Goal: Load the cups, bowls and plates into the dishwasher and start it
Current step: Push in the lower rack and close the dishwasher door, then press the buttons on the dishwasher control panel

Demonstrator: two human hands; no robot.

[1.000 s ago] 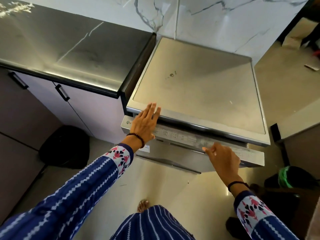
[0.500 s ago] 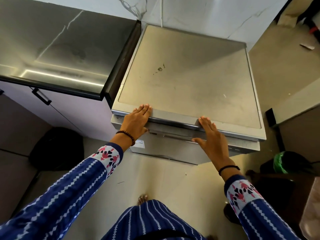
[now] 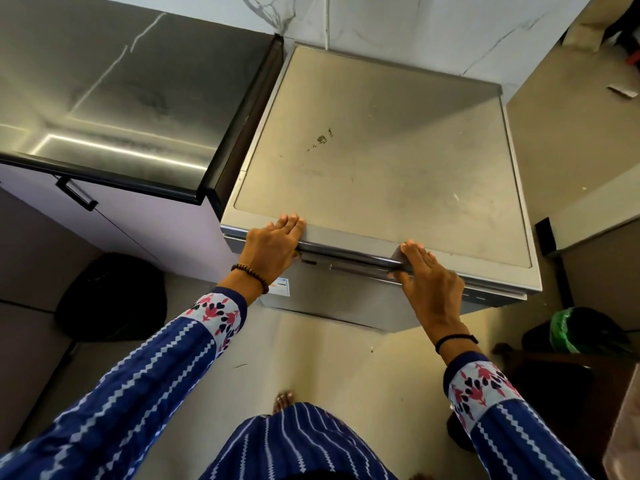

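Your left hand (image 3: 273, 245) and right hand (image 3: 427, 277) lie flat, fingers straight, on the front lip of the dishwasher (image 3: 381, 150) beside the worktop (image 3: 121, 81); its door (image 3: 346, 301) looks barely ajar, so a tucked thumb could get pinched, or a weak push leave it unlatched.

Open room above dishwasher top (image 3: 381, 150), raised counter edge (image 3: 221, 147) tight on left, wall (image 3: 415, 26) behind.

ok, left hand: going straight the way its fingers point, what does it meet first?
The left hand rests on the dishwasher top, fingers pointing toward the back. Nothing stands in that line, only a small stain; the first solid thing is probably the marble wall, depth unclear.
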